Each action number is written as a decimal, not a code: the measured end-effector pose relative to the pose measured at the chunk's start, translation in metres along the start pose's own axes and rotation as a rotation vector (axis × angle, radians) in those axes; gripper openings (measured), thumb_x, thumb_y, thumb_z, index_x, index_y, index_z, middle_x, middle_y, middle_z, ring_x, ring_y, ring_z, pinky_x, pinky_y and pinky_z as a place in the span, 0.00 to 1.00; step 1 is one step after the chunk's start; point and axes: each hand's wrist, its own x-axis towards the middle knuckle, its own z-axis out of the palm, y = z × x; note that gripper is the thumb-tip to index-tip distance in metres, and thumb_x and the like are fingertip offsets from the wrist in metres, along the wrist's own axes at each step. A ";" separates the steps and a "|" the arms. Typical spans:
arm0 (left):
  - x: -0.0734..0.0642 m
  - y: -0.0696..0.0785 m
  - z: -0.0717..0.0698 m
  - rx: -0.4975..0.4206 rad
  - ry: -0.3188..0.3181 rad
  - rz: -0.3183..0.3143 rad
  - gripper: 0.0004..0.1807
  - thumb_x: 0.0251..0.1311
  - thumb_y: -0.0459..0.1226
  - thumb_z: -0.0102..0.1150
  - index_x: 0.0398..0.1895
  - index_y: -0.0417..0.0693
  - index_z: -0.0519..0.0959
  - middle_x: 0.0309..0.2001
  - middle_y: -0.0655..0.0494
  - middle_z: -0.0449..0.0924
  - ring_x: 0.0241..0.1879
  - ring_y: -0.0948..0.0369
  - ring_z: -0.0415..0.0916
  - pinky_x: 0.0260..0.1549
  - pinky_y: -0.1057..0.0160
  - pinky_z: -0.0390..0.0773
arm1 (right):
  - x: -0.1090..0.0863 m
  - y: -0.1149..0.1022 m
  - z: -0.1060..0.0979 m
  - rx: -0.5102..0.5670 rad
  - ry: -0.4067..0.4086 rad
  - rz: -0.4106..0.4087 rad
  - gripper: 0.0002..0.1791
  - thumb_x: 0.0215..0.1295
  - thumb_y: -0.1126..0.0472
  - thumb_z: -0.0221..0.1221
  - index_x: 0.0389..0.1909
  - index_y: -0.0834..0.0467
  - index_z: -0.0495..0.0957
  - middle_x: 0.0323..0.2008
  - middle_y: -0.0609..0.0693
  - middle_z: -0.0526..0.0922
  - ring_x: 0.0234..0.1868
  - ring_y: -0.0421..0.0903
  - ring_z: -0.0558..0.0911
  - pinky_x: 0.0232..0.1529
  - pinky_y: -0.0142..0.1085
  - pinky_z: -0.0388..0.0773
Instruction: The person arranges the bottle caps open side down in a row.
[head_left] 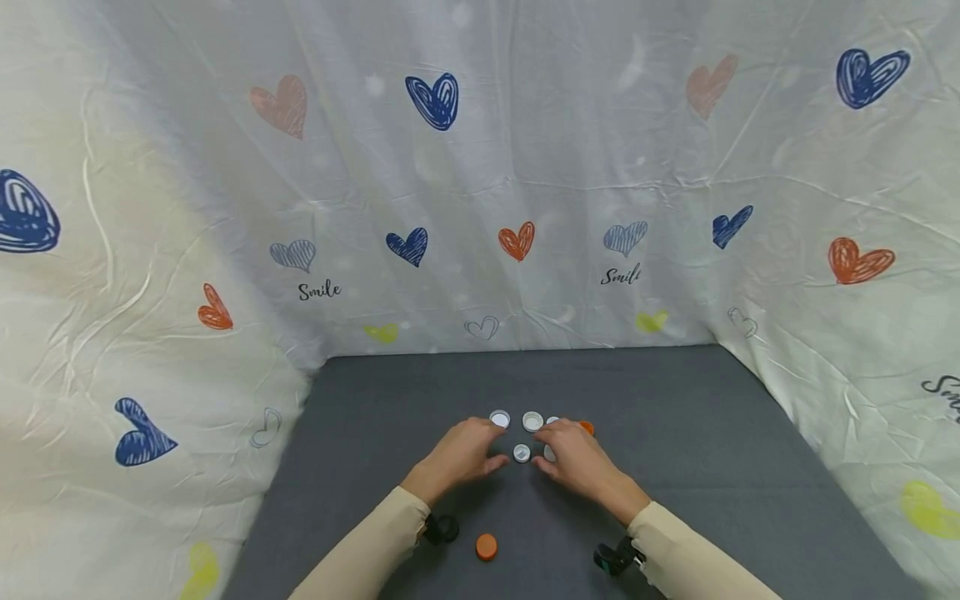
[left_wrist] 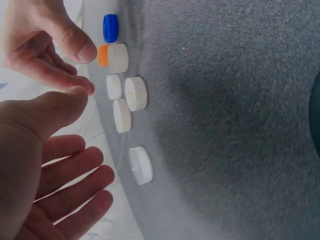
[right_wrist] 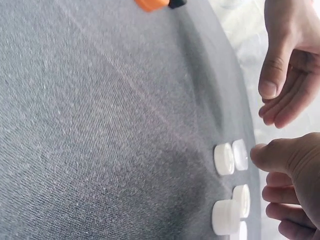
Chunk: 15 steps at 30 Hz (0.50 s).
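Several white bottle caps form a loose cluster on the grey cloth in front of both hands. My left hand (head_left: 465,450) is at the left of the cluster, its fingers relaxed, with nothing held in the left wrist view. A white cap (head_left: 499,419) lies just beyond its fingertips, and a smaller one (head_left: 521,453) sits between the two hands. The right hand (head_left: 577,458) hovers at the right side with loosely bent fingers, partly covering a white cap (head_left: 550,453) and an orange cap (head_left: 587,427). In the left wrist view a blue cap (left_wrist: 110,28) stands past the orange one.
Another orange cap (head_left: 486,547) lies nearer the body, between the forearms. A dark grey cloth (head_left: 390,400) covers the table. White curtain fabric (head_left: 465,183) printed with hearts hangs behind it and along both sides.
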 end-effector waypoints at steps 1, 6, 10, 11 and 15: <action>0.001 0.000 0.002 -0.005 -0.009 -0.006 0.23 0.59 0.51 0.70 0.52 0.48 0.85 0.45 0.56 0.87 0.44 0.58 0.84 0.43 0.57 0.83 | 0.000 0.001 0.002 -0.003 -0.003 0.000 0.19 0.52 0.54 0.75 0.44 0.58 0.87 0.41 0.48 0.88 0.47 0.47 0.84 0.52 0.46 0.79; 0.007 -0.001 0.016 -0.009 -0.045 -0.024 0.23 0.58 0.51 0.71 0.52 0.50 0.85 0.45 0.57 0.87 0.45 0.59 0.84 0.43 0.58 0.83 | 0.002 0.006 0.010 -0.024 0.007 -0.021 0.18 0.51 0.55 0.75 0.41 0.58 0.87 0.40 0.49 0.88 0.45 0.48 0.84 0.51 0.46 0.80; 0.011 -0.002 0.022 -0.019 -0.062 -0.034 0.22 0.58 0.51 0.71 0.51 0.50 0.85 0.43 0.57 0.87 0.43 0.59 0.84 0.42 0.59 0.83 | 0.004 0.007 0.014 -0.022 0.016 -0.037 0.17 0.50 0.56 0.75 0.40 0.59 0.87 0.39 0.49 0.88 0.45 0.49 0.84 0.50 0.47 0.80; 0.012 -0.002 0.024 -0.023 -0.067 -0.038 0.22 0.58 0.51 0.71 0.51 0.50 0.86 0.43 0.57 0.87 0.42 0.59 0.83 0.41 0.59 0.83 | 0.004 0.007 0.015 -0.024 0.014 -0.040 0.17 0.50 0.56 0.75 0.40 0.58 0.87 0.38 0.49 0.88 0.44 0.49 0.84 0.49 0.47 0.80; 0.016 -0.002 0.029 -0.036 -0.098 -0.056 0.19 0.58 0.51 0.71 0.47 0.53 0.86 0.39 0.60 0.87 0.37 0.62 0.82 0.35 0.60 0.82 | 0.005 0.006 0.019 -0.027 0.019 -0.056 0.14 0.50 0.56 0.75 0.36 0.58 0.86 0.35 0.48 0.87 0.40 0.48 0.83 0.44 0.47 0.80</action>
